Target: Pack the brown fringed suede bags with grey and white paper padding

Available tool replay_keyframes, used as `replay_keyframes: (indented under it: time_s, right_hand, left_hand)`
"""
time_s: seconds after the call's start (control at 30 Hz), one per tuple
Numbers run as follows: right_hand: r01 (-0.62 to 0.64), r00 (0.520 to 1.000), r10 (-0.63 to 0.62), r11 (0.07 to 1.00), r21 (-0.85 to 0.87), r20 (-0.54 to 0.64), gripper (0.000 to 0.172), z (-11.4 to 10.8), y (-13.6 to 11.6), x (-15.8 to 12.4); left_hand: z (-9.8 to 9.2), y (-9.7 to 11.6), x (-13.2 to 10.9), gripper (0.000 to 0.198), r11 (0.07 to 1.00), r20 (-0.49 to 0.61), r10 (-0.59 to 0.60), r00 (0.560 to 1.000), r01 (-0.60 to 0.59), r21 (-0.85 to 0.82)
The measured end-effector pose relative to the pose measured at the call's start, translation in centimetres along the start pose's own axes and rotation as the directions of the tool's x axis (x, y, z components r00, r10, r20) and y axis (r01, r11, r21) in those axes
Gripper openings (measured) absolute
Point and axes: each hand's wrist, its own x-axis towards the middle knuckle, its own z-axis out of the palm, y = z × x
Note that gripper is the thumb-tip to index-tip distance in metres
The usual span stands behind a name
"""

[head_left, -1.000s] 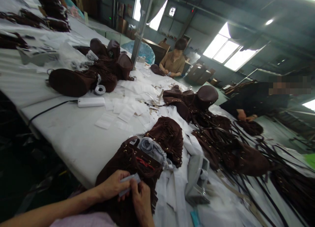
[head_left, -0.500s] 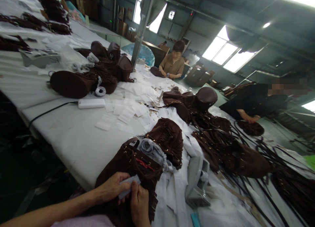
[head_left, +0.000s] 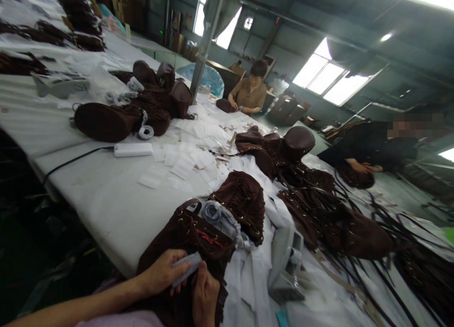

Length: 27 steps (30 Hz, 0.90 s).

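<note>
At the table's near edge my left hand [head_left: 161, 272] and my right hand [head_left: 205, 295] both pinch a small grey-white paper slip [head_left: 187, 267]. The two hands rest on a brown fringed suede bag [head_left: 187, 242] with a loop handle and metal studs. Grey stuffing paper [head_left: 220, 218] pokes out of the bag's mouth. A second fringed brown bag [head_left: 243, 201] lies just beyond it.
White paper slips [head_left: 177, 166] and a white power strip [head_left: 132, 149] with a black cable lie on the white table [head_left: 106, 199]. More brown bags [head_left: 142, 109] and a heap with straps [head_left: 336, 223] lie around. A grey tool [head_left: 285, 265] sits right. Two other people [head_left: 250, 92] work at the far side.
My hands have shifted slightly and the slip has tilted between them. The person at the right has pulled a brown piece closer.
</note>
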Motion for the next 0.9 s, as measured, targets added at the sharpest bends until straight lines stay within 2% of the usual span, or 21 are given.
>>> replay_keyframes:
  time_s: [0.23, 0.4, 0.63, 0.9]
  right_hand:
    - [0.092, 0.995, -0.092, 0.996, -0.001, 0.028, 0.054, 0.2, 0.9, -0.4]
    - [0.070, 0.996, -0.071, 0.997, 0.010, 0.057, 0.052, 0.2, 0.6, 0.1]
    - [-0.039, 0.988, 0.033, 0.999, 0.035, 0.152, 0.053, -0.4, -1.0, 1.6]
    - [0.019, 0.993, -0.023, 0.999, 0.028, 0.119, 0.051, -0.1, -0.6, 1.4]
  left_hand:
    - [0.5, 0.4, -0.2, 0.043, 1.000, -0.038, 0.011, 0.999, -0.011, 0.020]
    - [0.4, 0.8, -0.3, 0.043, 1.000, -0.014, 0.016, 1.000, -0.016, 0.018]
    - [0.2, 1.1, -0.3, 0.045, 1.000, 0.019, 0.020, 1.000, -0.020, -0.007]
    - [0.2, 0.9, -0.3, 0.044, 1.000, -0.005, 0.017, 1.000, -0.017, 0.019]
